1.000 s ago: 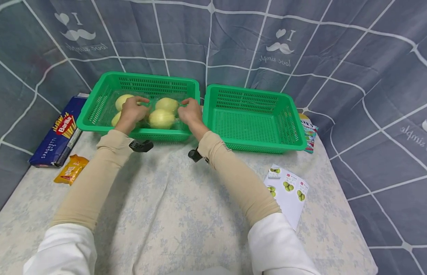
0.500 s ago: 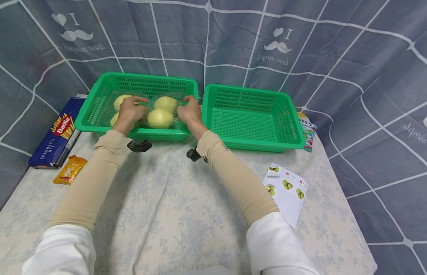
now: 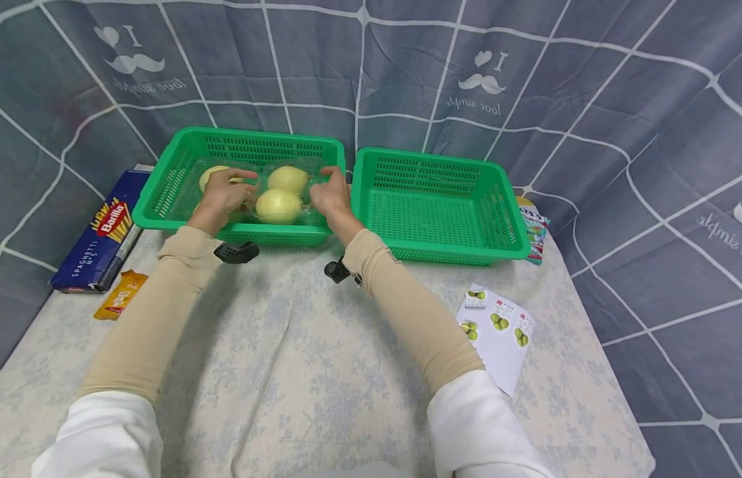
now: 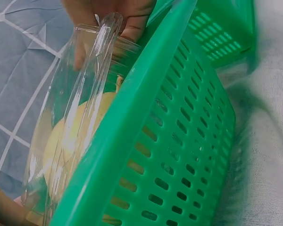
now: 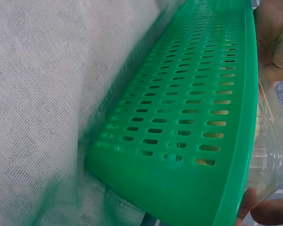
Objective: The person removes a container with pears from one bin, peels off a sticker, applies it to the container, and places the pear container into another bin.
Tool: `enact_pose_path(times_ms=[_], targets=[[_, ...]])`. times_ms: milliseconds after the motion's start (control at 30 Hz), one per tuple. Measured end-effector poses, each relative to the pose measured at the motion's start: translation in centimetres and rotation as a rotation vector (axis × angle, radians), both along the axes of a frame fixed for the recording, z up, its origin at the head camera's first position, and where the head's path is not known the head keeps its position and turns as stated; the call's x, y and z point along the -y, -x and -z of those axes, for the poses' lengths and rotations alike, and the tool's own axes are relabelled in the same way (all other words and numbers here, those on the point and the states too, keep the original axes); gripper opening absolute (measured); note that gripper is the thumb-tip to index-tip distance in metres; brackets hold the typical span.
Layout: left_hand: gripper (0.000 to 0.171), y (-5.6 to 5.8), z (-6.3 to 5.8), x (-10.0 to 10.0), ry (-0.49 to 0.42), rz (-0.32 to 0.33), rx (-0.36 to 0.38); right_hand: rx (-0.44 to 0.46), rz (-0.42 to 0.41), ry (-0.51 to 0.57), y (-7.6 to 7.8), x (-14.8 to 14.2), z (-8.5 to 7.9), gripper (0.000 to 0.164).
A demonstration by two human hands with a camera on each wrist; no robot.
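Observation:
Two pale yellow pears (image 3: 278, 206) sit in a clear plastic clamshell box (image 4: 61, 127) at the right end of the left green basket (image 3: 161, 222). My left hand (image 3: 224, 199) holds the box's left end, its fingers pointing right. At the opposite end, my right hand (image 3: 330, 198) grips the box between thumb and fingers. The left wrist view shows the lid side standing above the basket rim, and a pear's stem inside. Another pear (image 3: 210, 176) lies in clear packaging left of my left hand, partly hidden by it.
A second green basket (image 3: 430, 212) stands to the right. A blue spaghetti box (image 3: 98, 232) and an orange packet (image 3: 121, 295) lie left. A sheet with fruit pictures (image 3: 499, 352) lies right, and colourful packets (image 3: 535, 232) stick out behind the second basket.
My left hand has shifted slightly left and covers more of the pear at its lower left. The right hand and the box stay nearly where they were.

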State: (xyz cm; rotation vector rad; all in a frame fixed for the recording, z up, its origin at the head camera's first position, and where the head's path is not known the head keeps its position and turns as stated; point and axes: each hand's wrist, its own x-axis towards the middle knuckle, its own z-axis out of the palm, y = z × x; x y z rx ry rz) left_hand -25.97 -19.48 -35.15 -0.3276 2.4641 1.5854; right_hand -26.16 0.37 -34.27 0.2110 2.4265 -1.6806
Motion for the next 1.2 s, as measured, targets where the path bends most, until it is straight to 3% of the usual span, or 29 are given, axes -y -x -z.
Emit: enact_pose_path(times_ms=[500, 800, 1200], targets=[[0.055, -0.2, -0.2, 0.2, -0.041, 0.010, 0.000, -0.001, 0.081, 0.108, -0.3, -0.1, -0.1, 0.055], [0.056, -0.5, -0.3, 0.2, -0.005, 0.100, -0.035, 0.011, 0.112, 0.190, -0.4, -0.7, -0.4, 0.055], [0.051, -1.1, -0.7, -0.4, -0.016, 0.072, -0.049, 0.042, 0.107, 0.387, -0.4, -2.0, -0.9, 0.044]])
